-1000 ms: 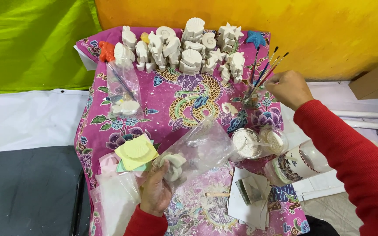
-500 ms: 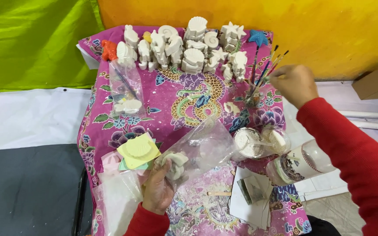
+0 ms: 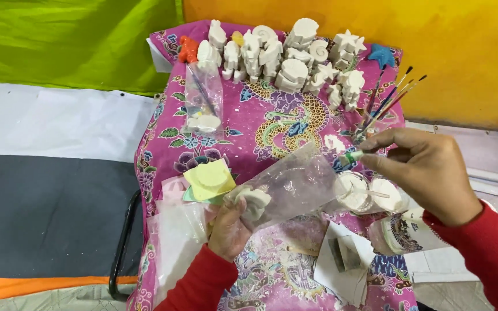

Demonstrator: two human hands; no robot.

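I see the plaster shell (image 3: 253, 201) low on the worktop (image 3: 272, 115), sitting in the mouth of a clear bag (image 3: 295, 184) that slants up and right from it. My left hand (image 3: 230, 227) grips the shell and the bag's end together, fingers closed around both. My right hand (image 3: 427, 173) hovers to the right, above the bag's far end, fingers pinched shut on a small green-and-white tube (image 3: 351, 156), which points left toward the bag. Just under that hand stand two open white pots (image 3: 370, 193), and beside them a patterned jar (image 3: 402, 233) lies on its side. A bunch of brushes (image 3: 387, 103) rises behind the right hand. Left of the shell lies a yellow sponge (image 3: 210, 178) on a pile of plastic. A second bag (image 3: 203, 98) with white pieces lies farther up the pink patterned cloth. Along the far edge stands a row of white plaster figures (image 3: 286, 55), with an orange one (image 3: 188, 50) at its left end and a blue star (image 3: 383, 55) at its right.
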